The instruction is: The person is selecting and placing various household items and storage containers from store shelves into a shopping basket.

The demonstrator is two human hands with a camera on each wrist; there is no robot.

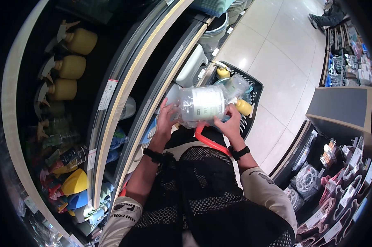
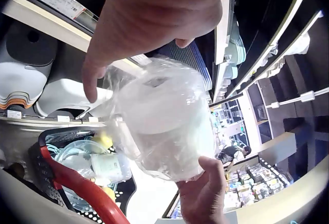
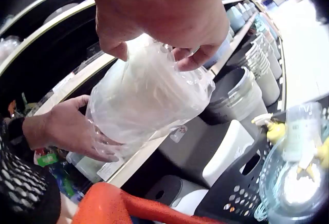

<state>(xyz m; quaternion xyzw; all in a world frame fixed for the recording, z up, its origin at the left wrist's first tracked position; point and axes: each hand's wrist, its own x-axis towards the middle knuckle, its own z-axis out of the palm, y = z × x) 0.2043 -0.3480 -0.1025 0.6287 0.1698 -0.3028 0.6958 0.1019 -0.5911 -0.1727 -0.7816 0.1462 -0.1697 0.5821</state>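
Note:
A clear, plastic-wrapped container (image 1: 203, 103) with a pale label lies sideways between both hands in the head view. My left hand (image 1: 165, 121) holds its left end, with fingers spread along the wrap in the right wrist view. My right hand (image 1: 230, 123) pinches the wrap at the other end with thumb and fingers; the right wrist view shows these fingers (image 3: 190, 58) bent over the crinkled film. In the left wrist view the container (image 2: 164, 111) looks cloudy through the loose wrap.
A black basket (image 1: 258, 88) with a red handle (image 1: 210, 142) holds yellow spray bottles (image 1: 244, 107) and another clear container (image 1: 237, 85). Shelves with stools (image 1: 193, 66) and buckets (image 1: 214, 39) run along the left. Across the tiled aisle are more racks and a person's legs (image 1: 328, 19).

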